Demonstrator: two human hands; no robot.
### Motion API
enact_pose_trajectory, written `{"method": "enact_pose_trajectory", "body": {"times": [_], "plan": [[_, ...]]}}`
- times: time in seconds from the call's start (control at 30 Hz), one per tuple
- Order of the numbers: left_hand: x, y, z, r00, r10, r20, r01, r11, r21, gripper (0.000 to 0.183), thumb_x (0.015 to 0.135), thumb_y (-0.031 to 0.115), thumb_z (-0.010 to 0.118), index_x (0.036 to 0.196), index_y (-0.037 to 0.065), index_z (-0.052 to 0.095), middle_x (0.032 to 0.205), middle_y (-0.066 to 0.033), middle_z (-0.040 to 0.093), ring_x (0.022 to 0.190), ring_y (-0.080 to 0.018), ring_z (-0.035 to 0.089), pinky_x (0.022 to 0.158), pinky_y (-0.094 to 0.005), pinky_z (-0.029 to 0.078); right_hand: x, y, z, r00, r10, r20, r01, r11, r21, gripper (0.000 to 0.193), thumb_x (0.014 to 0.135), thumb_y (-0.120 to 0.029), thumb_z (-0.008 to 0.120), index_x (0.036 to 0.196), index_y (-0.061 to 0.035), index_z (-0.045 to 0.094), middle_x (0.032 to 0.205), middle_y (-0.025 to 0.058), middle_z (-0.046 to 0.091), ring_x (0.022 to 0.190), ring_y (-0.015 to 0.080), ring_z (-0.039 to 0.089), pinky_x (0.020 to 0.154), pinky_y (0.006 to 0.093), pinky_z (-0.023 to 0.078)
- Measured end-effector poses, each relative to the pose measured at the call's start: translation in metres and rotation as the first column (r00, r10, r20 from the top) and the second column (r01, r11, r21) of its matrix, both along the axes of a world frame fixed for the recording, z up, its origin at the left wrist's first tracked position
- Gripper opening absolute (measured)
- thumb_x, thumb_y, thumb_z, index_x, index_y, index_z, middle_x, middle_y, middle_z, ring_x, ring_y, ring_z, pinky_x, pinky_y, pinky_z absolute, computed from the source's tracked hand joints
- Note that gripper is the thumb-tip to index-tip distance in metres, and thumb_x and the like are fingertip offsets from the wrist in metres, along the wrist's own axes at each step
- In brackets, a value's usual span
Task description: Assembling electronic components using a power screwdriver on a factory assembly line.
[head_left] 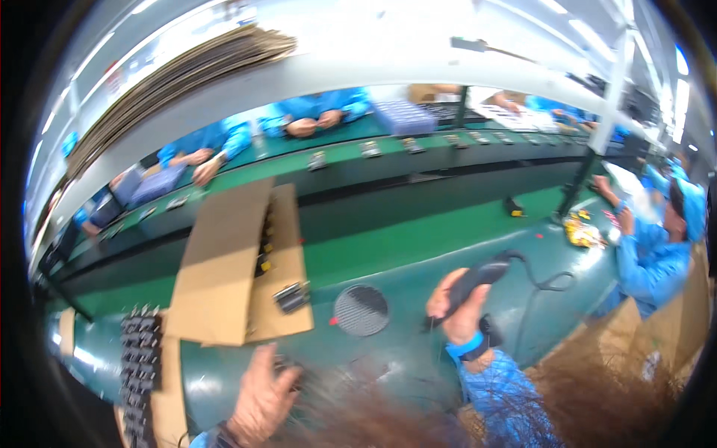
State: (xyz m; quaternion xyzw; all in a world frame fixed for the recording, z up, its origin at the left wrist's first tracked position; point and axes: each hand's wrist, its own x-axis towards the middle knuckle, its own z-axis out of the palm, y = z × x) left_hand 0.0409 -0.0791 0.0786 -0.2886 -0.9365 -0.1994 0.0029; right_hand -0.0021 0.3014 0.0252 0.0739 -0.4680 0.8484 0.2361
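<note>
My right hand (464, 319) is wrapped round a black corded electric screwdriver (478, 279), its thin tip pointing down toward the green worktop (403, 358). The cord trails off to the right. Lower left, my left hand (258, 397) has its thumb and fingers about a small dark part (282, 364) close to the worktop; blur hides its details. A round dark ribbed disc (361, 310) lies between my hands. Just beyond my left hand, a black and silver unit (291, 297) rests on brown cardboard (287, 322).
A leaning cardboard sheet (216, 257) partly hides black and yellow parts. Rows of black units (140, 366) stand at left. A black and yellow piece (514, 207) and a bag of yellow parts (584, 231) lie right. Co-workers in blue sit beyond the conveyor (351, 155) and at right.
</note>
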Motion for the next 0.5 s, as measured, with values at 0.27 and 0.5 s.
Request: {"method": "enact_pose_trajectory", "body": {"times": [0.27,0.5], "plan": [[0.010,-0.027,-0.003,0.980,0.112,0.162,-0.128,0.987,0.093,0.065,0.079,0.016,0.082,0.137,0.006,0.054,0.140,-0.0199,0.048,0.125,-0.0398,0.055,0.103,-0.0433,0.051,0.011,0.021,0.007,1.000,-0.025,0.001,0.025,1.000,-0.015,0.071,0.091,-0.083,0.044,0.098,-0.0121,0.047,0.059,-0.0009,0.044,0.045,0.0128,0.043,0.045,0.0280,0.037],[0.029,-0.203,0.006,0.676,0.713,-0.188,-0.701,0.700,0.134,0.060,0.072,0.017,0.085,0.125,0.003,0.062,0.120,-0.0156,0.062,0.112,-0.0325,0.062,0.098,-0.0401,0.050,0.005,-0.004,-0.008,0.998,-0.017,0.059,0.007,0.987,0.160,0.074,0.093,-0.079,0.048,0.116,-0.0085,0.049,0.083,0.0035,0.048,0.059,0.0130,0.048,0.057,0.0276,0.041]]}}
